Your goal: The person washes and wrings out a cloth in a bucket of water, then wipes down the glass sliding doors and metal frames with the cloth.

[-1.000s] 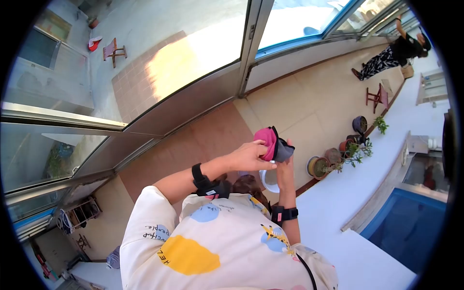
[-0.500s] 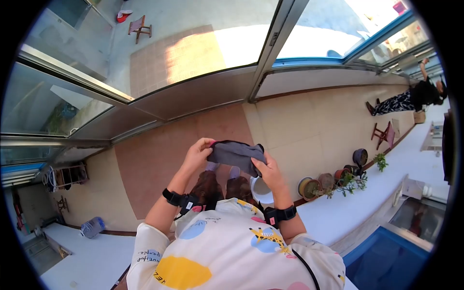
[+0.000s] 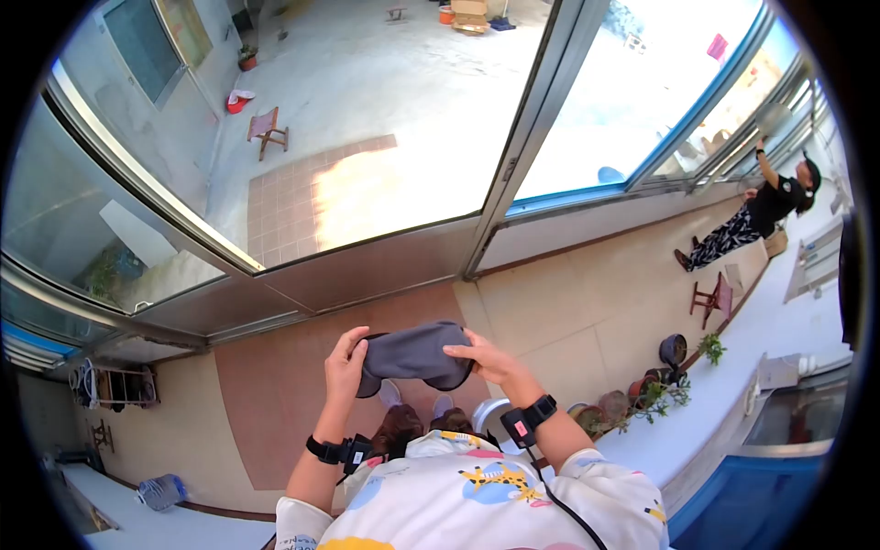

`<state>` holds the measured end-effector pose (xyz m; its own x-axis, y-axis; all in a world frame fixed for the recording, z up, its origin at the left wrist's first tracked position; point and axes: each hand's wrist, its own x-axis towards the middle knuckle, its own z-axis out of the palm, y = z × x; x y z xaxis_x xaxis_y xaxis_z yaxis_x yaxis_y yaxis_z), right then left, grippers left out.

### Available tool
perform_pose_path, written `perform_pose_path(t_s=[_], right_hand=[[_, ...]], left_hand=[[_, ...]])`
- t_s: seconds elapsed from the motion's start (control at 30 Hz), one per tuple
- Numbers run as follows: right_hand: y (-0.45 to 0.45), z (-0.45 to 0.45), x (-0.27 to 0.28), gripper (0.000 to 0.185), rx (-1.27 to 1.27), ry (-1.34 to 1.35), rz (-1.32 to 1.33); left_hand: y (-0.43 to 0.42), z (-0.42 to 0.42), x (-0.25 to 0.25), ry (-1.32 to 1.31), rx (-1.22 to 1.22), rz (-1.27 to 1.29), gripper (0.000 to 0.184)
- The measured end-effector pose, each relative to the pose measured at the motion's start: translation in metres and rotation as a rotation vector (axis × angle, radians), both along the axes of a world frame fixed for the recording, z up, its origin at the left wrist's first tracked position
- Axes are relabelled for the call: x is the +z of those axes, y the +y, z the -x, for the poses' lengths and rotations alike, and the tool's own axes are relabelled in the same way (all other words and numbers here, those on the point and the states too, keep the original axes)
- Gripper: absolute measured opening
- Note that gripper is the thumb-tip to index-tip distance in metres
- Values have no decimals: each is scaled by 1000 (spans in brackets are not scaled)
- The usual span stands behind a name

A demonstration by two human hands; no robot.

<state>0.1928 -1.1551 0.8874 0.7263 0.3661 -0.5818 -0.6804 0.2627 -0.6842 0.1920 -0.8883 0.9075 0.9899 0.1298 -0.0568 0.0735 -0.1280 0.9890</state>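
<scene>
A soft dark grey cloth piece with black edging (image 3: 414, 354) is stretched out in front of me between both hands. I cannot make out exactly what kind of item it is. My left hand (image 3: 346, 362) grips its left end, thumb on the near side. At its right end, my right hand (image 3: 486, 356) pinches the cloth, thumb lying across the face. Black straps with small boxes are on both wrists. Below the cloth, my feet stand on a reddish mat (image 3: 275, 394). A white basin (image 3: 495, 417) is partly hidden behind my right forearm.
Glass doors with a metal frame (image 3: 367, 240) stand ahead. Potted plants (image 3: 642, 394) line the right wall, near a folding stool (image 3: 713, 301). Another person (image 3: 765, 211) reaches up at the far right. A rack (image 3: 115, 385) and large plastic bottle (image 3: 163, 492) are at left.
The cloth has been pulled wider and flatter, and both hands sit lower in view. My view has tilted up, showing more of the yard. The other person's raised arm remains up.
</scene>
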Motion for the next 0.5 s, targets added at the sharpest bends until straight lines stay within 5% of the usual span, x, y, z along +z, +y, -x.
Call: perform_pose_path(t_s=[0.17, 0.3, 0.4, 0.5], right_hand=[[3, -19, 8, 76, -213, 15, -462], [36, -12, 5, 82, -235, -85, -424], [57, -13, 10, 95, -315, -94, -15], [46, -20, 2, 91, -264, -298, 113]], left_hand=[[37, -28, 35, -23, -23, 200, 23], [41, -52, 60, 16, -204, 194, 21], [49, -72, 53, 87, -251, 105, 20], [54, -92, 52, 28, -350, -29, 20]])
